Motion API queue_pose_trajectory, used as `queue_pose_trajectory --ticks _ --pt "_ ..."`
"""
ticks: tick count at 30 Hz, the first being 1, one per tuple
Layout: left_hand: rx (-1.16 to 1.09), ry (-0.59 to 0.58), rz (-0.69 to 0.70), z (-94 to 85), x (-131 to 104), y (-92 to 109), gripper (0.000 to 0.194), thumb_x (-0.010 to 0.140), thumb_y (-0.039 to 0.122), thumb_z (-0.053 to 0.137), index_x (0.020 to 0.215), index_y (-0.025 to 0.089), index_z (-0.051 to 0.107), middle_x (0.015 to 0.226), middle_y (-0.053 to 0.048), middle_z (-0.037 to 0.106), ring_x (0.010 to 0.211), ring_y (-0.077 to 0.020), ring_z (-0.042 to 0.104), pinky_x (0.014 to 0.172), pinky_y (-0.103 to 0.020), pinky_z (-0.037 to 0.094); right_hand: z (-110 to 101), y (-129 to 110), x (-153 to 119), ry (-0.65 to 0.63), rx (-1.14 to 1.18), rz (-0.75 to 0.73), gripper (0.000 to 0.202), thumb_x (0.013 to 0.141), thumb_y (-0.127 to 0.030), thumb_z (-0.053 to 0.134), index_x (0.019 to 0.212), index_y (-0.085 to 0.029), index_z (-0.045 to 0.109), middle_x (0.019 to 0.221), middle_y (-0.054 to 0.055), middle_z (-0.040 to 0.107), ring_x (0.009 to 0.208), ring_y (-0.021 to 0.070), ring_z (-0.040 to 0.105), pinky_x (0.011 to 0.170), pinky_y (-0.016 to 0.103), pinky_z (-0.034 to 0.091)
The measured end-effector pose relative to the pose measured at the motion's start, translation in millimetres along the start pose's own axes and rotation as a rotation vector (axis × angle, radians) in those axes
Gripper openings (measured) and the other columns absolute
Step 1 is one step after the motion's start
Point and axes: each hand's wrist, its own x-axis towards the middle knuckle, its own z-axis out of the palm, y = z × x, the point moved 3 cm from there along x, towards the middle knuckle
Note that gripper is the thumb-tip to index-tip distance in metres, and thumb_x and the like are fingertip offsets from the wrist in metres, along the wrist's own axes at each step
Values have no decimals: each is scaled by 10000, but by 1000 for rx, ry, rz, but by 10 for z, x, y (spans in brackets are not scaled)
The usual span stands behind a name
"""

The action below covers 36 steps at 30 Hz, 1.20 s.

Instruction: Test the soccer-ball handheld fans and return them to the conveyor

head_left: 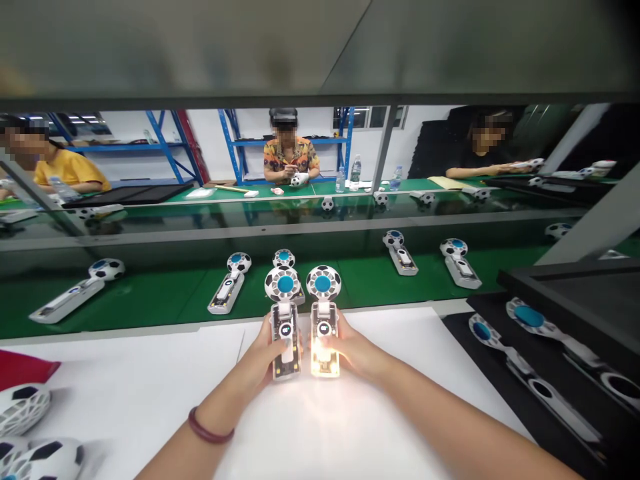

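Your fingers are curled shut around two handheld fans, one in each hand, held upright side by side over the white table (150,387). Your left hand (263,360) wraps the handle of the left fan (285,320) from its outer side, the thumb laid across the front of the handle just below the small screen; your right hand (353,353) grips the right fan (323,317) the same way from the right, thumb pressed on the lower front. The two handles stand just beside each other, nearly touching, with the round heads clear above your fingertips. No brand or writing can be read on either — the little dark screens on the handles show something, but it is too small to make out. Each fan has a round head patterned like a football in white and black, with a blue disc at the centre, on a pale, partly see-through handle. The base of the right fan glows bright warm white and throws light onto the table; the left one shows only small yellow points low on its handle. Beyond your hands, more fans of the same kind lie flat on the green conveyor belt (150,293).
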Motion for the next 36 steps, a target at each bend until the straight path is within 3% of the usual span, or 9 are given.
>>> queue_pose_trajectory --ticks 4,11,27,36 --pt "-46 -49 33 -1 8 -3 512 685 239 654 1088 215 338 851 -46 572 722 -194 563 719 -366 435 -7 -1 -5 -27 22 -13 661 648 -296 712 1142 -240 277 902 6 539 828 174 573 773 355 424" --pt "-39 -45 34 0 8 -5 702 633 221 718 1178 237 276 864 -38 567 763 -199 560 722 -341 422 -55 28 -13 -25 -25 -5 811 592 -193 737 1212 -261 219 956 10 546 870 175 564 797 343 407" --pt "21 -58 61 15 -20 1 699 651 254 711 1169 237 243 886 -41 548 755 -204 564 728 -361 421 26 -21 -34 -54 5 -12 705 622 -211 717 1164 -242 268 939 27 585 851 195 595 836 405 401" --pt "40 -54 62 -10 -11 3 584 658 285 714 1105 238 341 926 -56 553 782 -218 576 744 -383 439 -5 -48 -69 -62 3 0 681 628 -215 717 1149 -238 278 924 32 593 865 204 603 842 420 405"
